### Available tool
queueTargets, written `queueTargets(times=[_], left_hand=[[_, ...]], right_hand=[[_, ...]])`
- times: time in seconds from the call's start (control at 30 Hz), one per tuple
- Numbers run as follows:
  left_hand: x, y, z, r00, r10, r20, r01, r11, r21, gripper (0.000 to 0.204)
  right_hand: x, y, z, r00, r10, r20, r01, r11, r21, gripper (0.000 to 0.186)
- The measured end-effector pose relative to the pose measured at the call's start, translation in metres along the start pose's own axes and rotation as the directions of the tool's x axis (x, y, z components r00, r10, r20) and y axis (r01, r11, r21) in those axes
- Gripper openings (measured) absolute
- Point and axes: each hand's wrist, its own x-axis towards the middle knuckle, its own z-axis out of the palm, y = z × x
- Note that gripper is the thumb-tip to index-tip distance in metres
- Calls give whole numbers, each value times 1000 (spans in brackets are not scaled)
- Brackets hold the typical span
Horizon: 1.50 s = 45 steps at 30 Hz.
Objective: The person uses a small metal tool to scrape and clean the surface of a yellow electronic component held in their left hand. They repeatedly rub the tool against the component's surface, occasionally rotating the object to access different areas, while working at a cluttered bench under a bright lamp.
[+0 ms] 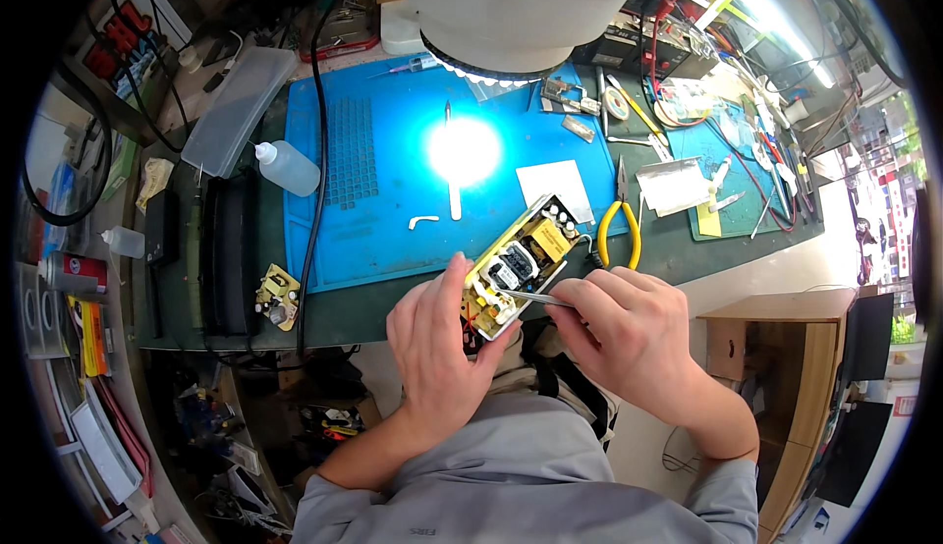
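My left hand (432,333) grips a power supply circuit board (545,243) by its near left end, thumb on one side and fingers along the other. The board sits tilted in a pale metal frame and carries a yellow transformer, a black wound coil and several capacitors. White glue shows around the parts at the near end. My right hand (629,338) is closed around slim metal tweezers (538,298). Their tip reaches in among the parts near the black coil; whether it touches one cannot be made out.
A lit magnifier or microscope head (511,14) hangs over the blue mat (393,240). Yellow-handled pliers (619,235) lie to the right of the board. A squeeze bottle (288,169), a black cable (316,151) and a small circuit board (279,297) are at left.
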Motion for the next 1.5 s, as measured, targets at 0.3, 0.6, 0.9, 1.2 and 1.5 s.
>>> queueTargets(times=[0.3,0.6,0.9,1.2,1.5], left_hand=[[2,1,-3,1000,-13,-3,13,1000,-22,99],[3,2,-2,999,-12,-33,12,1000,-19,96],[2,2,-3,1000,-31,-5,31,999,-28,100],[2,3,-2,1000,-18,-8,18,999,-29,99],[2,3,-1,999,-14,-45,13,1000,-16,93]], right_hand=[[-3,16,12,996,90,3,-88,964,251,11],[-6,20,27,991,133,18,-128,896,425,10],[-3,16,5,998,48,-37,-41,983,179,11],[-1,11,6,1000,6,-28,-3,992,124,10],[-13,-3,15,992,113,-52,-104,984,145,10]])
